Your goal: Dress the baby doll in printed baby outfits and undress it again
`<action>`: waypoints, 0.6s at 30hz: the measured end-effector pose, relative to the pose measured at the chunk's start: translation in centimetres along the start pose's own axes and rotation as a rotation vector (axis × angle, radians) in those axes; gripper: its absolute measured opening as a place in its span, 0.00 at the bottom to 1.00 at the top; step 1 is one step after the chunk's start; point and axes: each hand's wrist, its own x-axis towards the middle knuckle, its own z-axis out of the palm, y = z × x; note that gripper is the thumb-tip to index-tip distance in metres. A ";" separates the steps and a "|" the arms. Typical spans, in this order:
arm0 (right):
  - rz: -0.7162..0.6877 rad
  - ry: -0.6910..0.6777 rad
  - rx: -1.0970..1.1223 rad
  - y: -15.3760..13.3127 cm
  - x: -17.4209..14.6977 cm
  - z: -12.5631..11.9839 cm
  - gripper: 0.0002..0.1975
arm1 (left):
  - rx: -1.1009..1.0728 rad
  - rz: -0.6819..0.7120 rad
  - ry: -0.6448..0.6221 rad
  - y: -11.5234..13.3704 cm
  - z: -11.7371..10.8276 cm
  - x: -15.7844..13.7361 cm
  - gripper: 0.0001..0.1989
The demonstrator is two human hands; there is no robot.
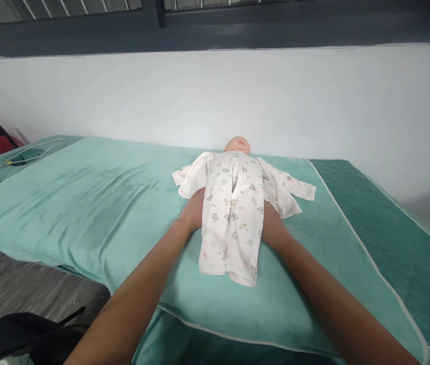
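Observation:
A baby doll lies on its back on the bed, its bald head (237, 145) toward the wall. It is in a white printed baby shirt (292, 185), with the sleeves spread to both sides. White baby trousers (232, 218) with the same small animal print lie over its front, legs pointing toward me. My left hand (194, 210) is at the left edge of the trousers, my right hand (273, 225) at the right edge. Both reach in under the cloth, which hides most of their fingers. Whether they grip anything there cannot be seen.
A light green sheet (85, 203) with soft creases covers the bed, over a darker green cover (400, 218) at the right. White cord (28, 159) lies at the far left. Behind the bed is a white wall (123, 96). A black bag-like object (21, 334) is at lower left.

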 end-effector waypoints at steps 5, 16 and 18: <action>0.148 0.058 0.059 -0.9 0.7 -0.3 0.15 | 0.028 -0.002 0.032 0.1 0.2 0.3 0.18; 0.083 0.004 0.308 -1.1 0.4 -1.2 0.13 | 0.015 -0.043 0.078 0.5 0.2 0.5 0.16; 0.084 0.009 0.274 -1.2 0.5 -1.3 0.14 | 0.039 -0.059 0.079 0.3 0.3 0.6 0.15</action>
